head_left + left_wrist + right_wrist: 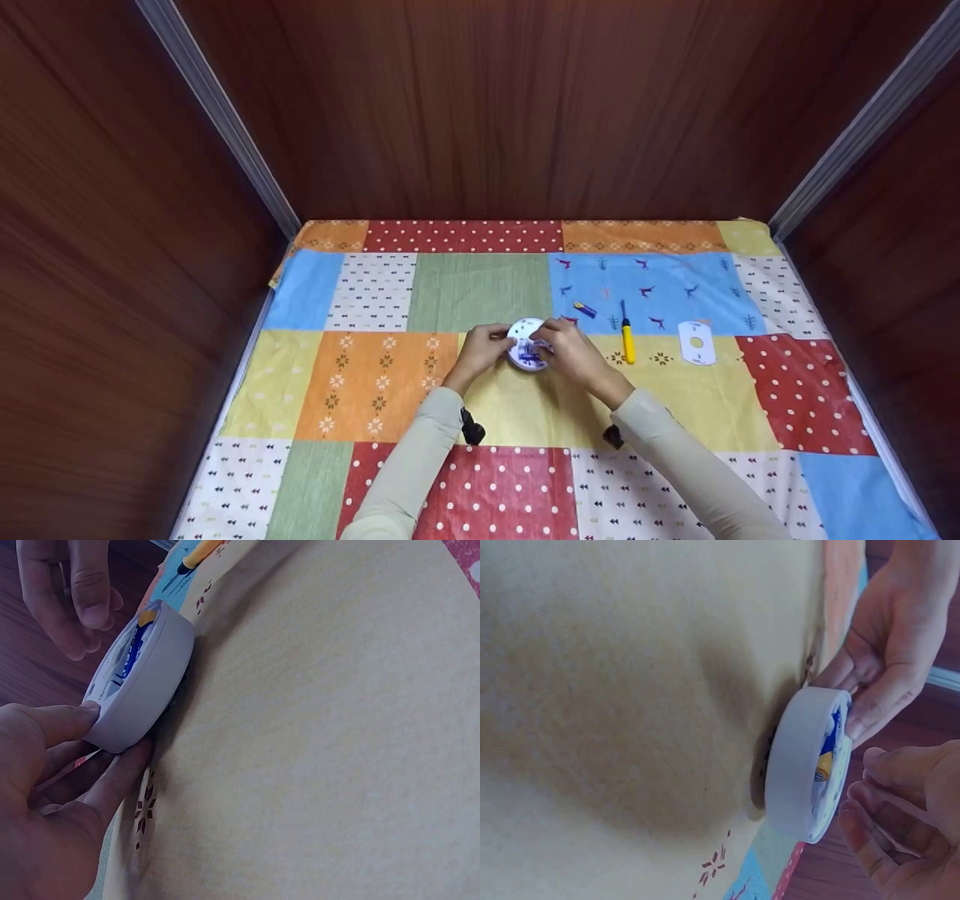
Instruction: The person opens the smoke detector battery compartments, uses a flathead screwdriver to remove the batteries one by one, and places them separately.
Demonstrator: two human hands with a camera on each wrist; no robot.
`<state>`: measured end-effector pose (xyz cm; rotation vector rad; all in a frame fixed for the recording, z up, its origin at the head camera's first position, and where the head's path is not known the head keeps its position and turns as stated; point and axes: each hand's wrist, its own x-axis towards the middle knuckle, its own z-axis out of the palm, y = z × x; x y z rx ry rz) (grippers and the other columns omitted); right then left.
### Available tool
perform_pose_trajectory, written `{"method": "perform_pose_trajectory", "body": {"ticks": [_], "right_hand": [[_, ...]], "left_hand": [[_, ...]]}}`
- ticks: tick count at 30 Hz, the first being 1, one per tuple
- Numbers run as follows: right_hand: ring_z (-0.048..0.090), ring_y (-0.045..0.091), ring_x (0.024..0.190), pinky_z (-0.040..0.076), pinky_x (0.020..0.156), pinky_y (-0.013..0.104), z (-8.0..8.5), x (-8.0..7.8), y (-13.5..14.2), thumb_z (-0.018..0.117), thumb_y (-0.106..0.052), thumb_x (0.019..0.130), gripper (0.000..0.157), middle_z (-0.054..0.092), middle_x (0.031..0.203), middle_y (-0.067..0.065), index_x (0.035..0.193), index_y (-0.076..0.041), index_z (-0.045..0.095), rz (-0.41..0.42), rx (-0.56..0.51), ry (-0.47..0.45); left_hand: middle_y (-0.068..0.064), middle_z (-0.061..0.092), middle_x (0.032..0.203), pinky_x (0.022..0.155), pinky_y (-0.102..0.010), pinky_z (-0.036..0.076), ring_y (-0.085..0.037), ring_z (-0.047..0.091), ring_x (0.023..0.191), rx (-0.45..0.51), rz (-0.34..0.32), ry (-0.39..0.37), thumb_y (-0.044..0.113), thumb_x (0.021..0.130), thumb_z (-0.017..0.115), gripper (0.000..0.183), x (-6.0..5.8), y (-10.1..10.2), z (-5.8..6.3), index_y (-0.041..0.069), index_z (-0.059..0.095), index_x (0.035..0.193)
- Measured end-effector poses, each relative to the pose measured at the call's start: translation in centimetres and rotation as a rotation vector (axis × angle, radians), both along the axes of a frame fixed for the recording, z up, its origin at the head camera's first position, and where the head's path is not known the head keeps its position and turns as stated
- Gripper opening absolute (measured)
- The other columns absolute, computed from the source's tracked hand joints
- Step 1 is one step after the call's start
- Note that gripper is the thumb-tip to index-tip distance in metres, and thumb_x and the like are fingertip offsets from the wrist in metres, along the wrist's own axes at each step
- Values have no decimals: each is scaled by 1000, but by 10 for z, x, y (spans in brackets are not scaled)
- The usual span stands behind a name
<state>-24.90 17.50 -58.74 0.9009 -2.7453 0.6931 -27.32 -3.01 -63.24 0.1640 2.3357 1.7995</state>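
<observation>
Where it opens, the round white case (pixel 790 765) holds a battery (pixel 824 763).

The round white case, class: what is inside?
A blue and yellow battery shows inside the case; in the head view, the right hand hides part of the interior.

One case (pixel 795 765), one screwdriver (pixel 628 343), one plate (pixel 697 357), one loose battery (pixel 585 310)

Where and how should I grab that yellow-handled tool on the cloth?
Probably best by the middle of the tool's yellow handle, right hand coming down from above and the person's side. It lies flat with the handle nearer the person, thicker than the dark shaft, which points away. The left hand holds the white case.
</observation>
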Motion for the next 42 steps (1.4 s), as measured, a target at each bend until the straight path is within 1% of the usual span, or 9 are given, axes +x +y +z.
{"method": "perform_pose_trajectory", "body": {"ticks": [7,12,15,19,27,30,35,38,42], "right_hand": [[72,40,106,62,96,52,-7,0,-1,80,5,89,18,76,112,21,107,4,80,23,5,-24],[71,40,106,62,95,51,-12,-1,-2,78,8,87,20,75,115,21,107,4,79,41,27,-5],[71,40,105,63,92,50,-13,-1,-2,76,10,86,20,75,113,20,105,4,79,45,37,14],[70,38,103,63,91,49,-14,0,-4,76,11,86,20,75,113,19,104,3,80,44,44,15],[70,39,110,61,98,50,-15,1,-5,77,11,88,20,74,115,21,106,3,81,61,49,-1],[71,37,106,63,95,48,-15,1,-5,77,11,87,19,76,111,20,104,2,81,62,64,10],[71,32,92,63,83,43,-14,1,-5,76,12,85,20,79,98,14,100,0,82,68,81,10],[70,30,88,63,79,42,-13,1,-5,74,14,84,23,80,95,12,99,-1,83,71,89,9],[69,30,87,62,78,42,-14,0,-4,71,17,83,25,79,94,12,98,0,82,81,92,22]], "left_hand": [[-23,77,118,82,-25,62,-18,73,98,-6,-5,1,3,98,70,31,-1,0,-1,-6,74,127],[-22,78,118,80,-23,61,-18,73,100,-5,-7,-6,4,99,69,31,-1,-1,0,-5,74,128],[-21,78,118,80,-23,61,-19,74,101,-10,-7,4,4,98,70,32,-1,-1,-1,-5,74,128],[-22,78,118,82,-23,61,-23,75,104,-18,-8,31,4,97,71,31,-2,-1,-2,-6,75,127],[-23,77,119,82,-22,61,-22,74,102,-20,-7,32,3,97,71,30,-2,-1,-1,-5,76,125],[-23,78,119,84,-23,61,-23,75,104,-28,-5,37,3,97,72,29,-2,-1,-1,-5,76,124],[-23,78,118,84,-23,60,-24,75,105,-27,-2,34,4,97,72,29,-2,0,-1,-6,76,123],[-22,78,118,83,-22,59,-24,75,105,-27,0,31,5,97,72,29,-3,0,-2,-5,76,123],[-22,78,118,81,-22,59,-20,73,101,-24,-3,17,5,98,71,30,-2,-1,-1,-5,75,126]]}}
